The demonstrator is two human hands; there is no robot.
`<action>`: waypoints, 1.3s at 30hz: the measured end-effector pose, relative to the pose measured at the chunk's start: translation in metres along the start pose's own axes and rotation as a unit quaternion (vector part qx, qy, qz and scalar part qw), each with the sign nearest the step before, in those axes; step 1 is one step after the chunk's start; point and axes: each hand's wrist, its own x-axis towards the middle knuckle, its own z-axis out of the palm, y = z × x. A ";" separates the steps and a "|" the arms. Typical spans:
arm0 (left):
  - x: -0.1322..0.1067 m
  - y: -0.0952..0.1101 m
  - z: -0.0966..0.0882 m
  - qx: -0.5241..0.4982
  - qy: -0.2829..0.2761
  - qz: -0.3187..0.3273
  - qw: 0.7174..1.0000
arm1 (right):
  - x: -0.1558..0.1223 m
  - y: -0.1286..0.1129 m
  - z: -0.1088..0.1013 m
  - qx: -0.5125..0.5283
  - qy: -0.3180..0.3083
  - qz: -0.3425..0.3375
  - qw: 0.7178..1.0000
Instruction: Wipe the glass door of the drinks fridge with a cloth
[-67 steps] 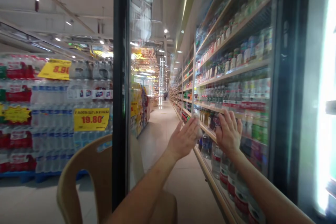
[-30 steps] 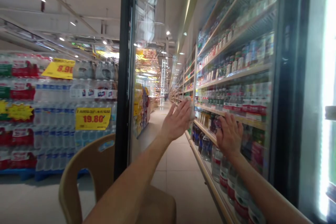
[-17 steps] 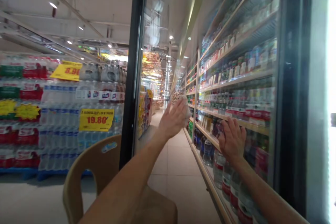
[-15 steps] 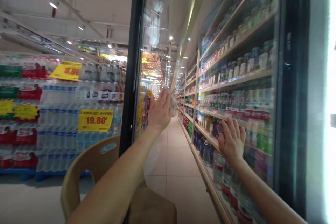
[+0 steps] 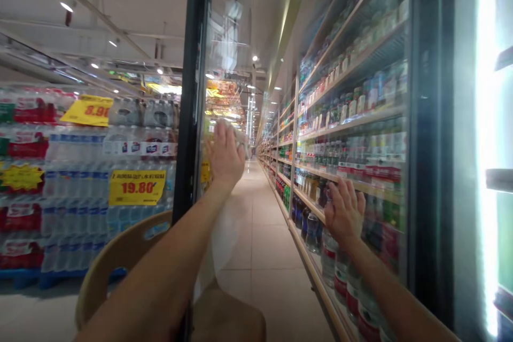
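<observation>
An open glass cooler door (image 5: 276,53) stands in front of me, edged on the left by a black frame (image 5: 188,91). My left hand (image 5: 224,156) is raised against the glass near that frame, fingers up, pressing a small white cloth (image 5: 242,138) to the pane. Lower and to the right, my right hand (image 5: 345,214) lies flat on the glass with its fingers spread and nothing in it. Shelves of drink bottles (image 5: 352,133) and a long tiled aisle show through the pane.
A tan plastic chair (image 5: 116,256) stands low in front of me, its seat behind the door. Stacked packs of water bottles (image 5: 80,171) with yellow price signs (image 5: 136,187) fill the left. The lit cooler interior (image 5: 489,171) is at the far right.
My left hand has slid the cloth up and to the left across the glass, from beside my right hand to near the black frame. My right hand has stayed pressed flat.
</observation>
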 end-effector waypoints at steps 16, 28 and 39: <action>-0.009 0.017 0.003 -0.040 -0.043 0.035 0.998 | 0.002 -0.002 0.000 0.003 -0.001 0.000 1.000; 0.024 0.010 -0.002 -0.020 -0.008 -0.004 1.000 | 0.000 0.001 -0.001 0.007 -0.001 -0.005 1.000; 0.037 -0.001 -0.002 -0.001 0.021 -0.007 1.000 | -0.001 0.003 0.000 0.007 0.019 -0.022 1.000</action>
